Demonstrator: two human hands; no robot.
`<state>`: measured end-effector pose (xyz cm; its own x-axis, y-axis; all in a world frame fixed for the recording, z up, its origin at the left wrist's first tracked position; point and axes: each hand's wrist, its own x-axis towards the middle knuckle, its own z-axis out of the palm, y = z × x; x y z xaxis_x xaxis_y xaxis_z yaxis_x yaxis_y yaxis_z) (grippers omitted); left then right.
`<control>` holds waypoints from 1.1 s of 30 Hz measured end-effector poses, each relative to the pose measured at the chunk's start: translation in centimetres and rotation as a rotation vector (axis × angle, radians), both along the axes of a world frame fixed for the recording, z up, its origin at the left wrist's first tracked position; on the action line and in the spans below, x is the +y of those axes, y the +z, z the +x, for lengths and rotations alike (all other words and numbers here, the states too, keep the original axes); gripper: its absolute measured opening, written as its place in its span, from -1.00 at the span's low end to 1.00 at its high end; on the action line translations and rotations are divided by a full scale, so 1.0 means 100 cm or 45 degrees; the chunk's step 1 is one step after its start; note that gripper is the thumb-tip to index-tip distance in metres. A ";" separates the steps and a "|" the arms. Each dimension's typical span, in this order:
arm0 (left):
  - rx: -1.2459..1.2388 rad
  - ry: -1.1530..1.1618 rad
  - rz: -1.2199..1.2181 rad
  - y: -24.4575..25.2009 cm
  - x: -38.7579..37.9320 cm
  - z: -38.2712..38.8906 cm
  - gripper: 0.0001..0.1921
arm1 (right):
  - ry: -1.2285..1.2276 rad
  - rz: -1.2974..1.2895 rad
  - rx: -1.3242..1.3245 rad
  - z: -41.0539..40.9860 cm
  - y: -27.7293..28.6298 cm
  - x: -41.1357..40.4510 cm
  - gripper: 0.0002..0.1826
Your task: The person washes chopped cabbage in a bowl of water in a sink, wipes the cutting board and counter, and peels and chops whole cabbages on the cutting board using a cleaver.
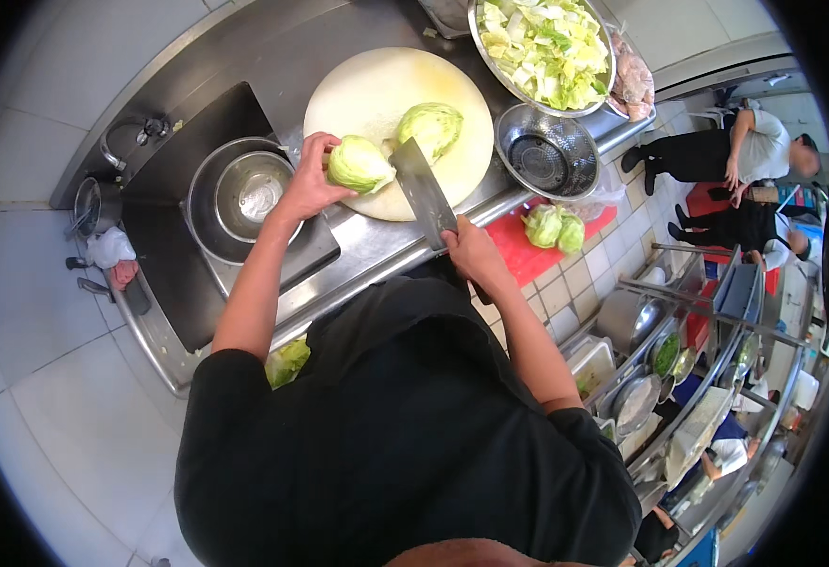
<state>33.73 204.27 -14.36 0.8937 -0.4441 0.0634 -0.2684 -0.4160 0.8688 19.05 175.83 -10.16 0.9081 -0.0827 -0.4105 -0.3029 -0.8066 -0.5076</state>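
A round, pale cutting board lies on the steel counter before me. My left hand grips a cabbage head at the board's left side, fingers and thumb around its left end. In my right hand is a cleaver with a broad blade. Its tip reaches over the board, close to the right of the held head. A second cabbage piece rests on the board just beyond the blade tip.
Top right stands a steel bowl of chopped leaves, beside a perforated colander. Whole heads sit on a red mat below. Nested steel bowls stand in the sink at left. Several people and a loaded rack are at right.
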 end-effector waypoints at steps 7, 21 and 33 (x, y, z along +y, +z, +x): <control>0.163 0.021 0.062 0.018 -0.025 0.004 -0.06 | 0.033 -0.009 -0.057 -0.004 0.011 0.019 -0.73; -0.093 0.281 0.173 0.013 -0.055 -0.030 -0.21 | 0.147 -0.122 -0.380 -0.020 0.030 0.035 -0.81; -0.222 0.386 0.147 0.004 -0.056 -0.040 -0.19 | 0.204 -0.197 -0.162 0.028 0.007 0.069 -0.85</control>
<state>29.72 198.63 -13.92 0.9659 -0.1742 0.1915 -0.2582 -0.5922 0.7633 21.88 182.76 -9.44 0.9581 0.0137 -0.2860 -0.1064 -0.9103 -0.4001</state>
